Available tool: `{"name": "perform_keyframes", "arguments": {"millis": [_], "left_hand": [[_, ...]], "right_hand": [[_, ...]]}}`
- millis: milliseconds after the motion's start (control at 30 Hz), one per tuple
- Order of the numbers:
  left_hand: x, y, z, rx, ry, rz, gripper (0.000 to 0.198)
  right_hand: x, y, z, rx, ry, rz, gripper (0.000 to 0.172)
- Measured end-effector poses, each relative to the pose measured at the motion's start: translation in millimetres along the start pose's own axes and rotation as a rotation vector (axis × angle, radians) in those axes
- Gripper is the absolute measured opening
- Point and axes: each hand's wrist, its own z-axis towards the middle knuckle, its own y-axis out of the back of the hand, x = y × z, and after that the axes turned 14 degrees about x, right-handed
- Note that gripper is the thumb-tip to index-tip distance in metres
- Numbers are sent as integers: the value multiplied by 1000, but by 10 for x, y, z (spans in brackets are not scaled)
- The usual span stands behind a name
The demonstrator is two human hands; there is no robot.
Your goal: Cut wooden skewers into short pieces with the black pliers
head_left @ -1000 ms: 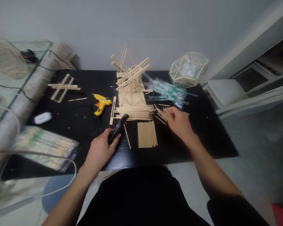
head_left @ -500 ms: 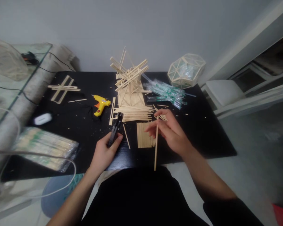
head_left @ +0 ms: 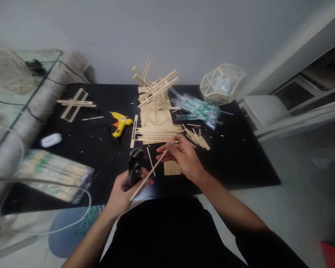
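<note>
My left hand [head_left: 122, 191] is closed around a black cutter [head_left: 134, 167], raised a little over the near edge of the black table [head_left: 240, 156]. My right hand [head_left: 182, 156] pinches a long wooden stick [head_left: 149, 175] that slants down to the left, its lower end crossing my left hand. Under my right hand lies a flat row of cut sticks [head_left: 171, 167]. Behind it a layered stick pile [head_left: 159, 134] sits before a tall stick structure [head_left: 155, 91].
A yellow glue gun [head_left: 120, 122] lies left of the pile. Loose short sticks [head_left: 198, 137] and green-wrapped packets [head_left: 198, 108] lie right, with a polyhedral stick frame [head_left: 222, 82] behind. A crossed stick frame [head_left: 75, 104], a white object [head_left: 50, 140] and a bagged stick bundle [head_left: 53, 171] are left.
My right hand picked a long stick from the loose sticks on the right and carried it left toward the cutter. My left hand lifted the cutter off the table and nearer.
</note>
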Motion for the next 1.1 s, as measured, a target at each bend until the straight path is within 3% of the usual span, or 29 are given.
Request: {"name": "perform_keyframes", "arguments": {"millis": [67, 200, 333, 467, 600, 767, 900, 1100], "left_hand": [[17, 43, -49, -81, -91, -89, 29], [-67, 158, -35, -394, -272, -144, 31], [-196, 263, 68, -517, -352, -167, 25], [-284, 316, 137, -580, -367, -171, 20], [-383, 366, 147, -618, -367, -25, 18], [-455, 437, 101, -612, -316, 303, 24], [-410, 489, 64, -637, -260, 388, 23], [-392, 541, 86, -701, -211, 373, 23]], "right_hand": [[-81, 23, 50, -4, -68, 59, 48], [-218, 17, 75, 41, -194, 114, 51], [-313, -29, 34, 78, -232, 72, 48], [-375, -66, 5, 133, -217, -207, 40], [-389, -132, 67, 137, -138, -760, 11], [-410, -218, 239, 182, -129, -1224, 26], [-412, -205, 275, 323, -199, -1367, 29], [-273, -98, 222, 565, -153, -1426, 35]]}}
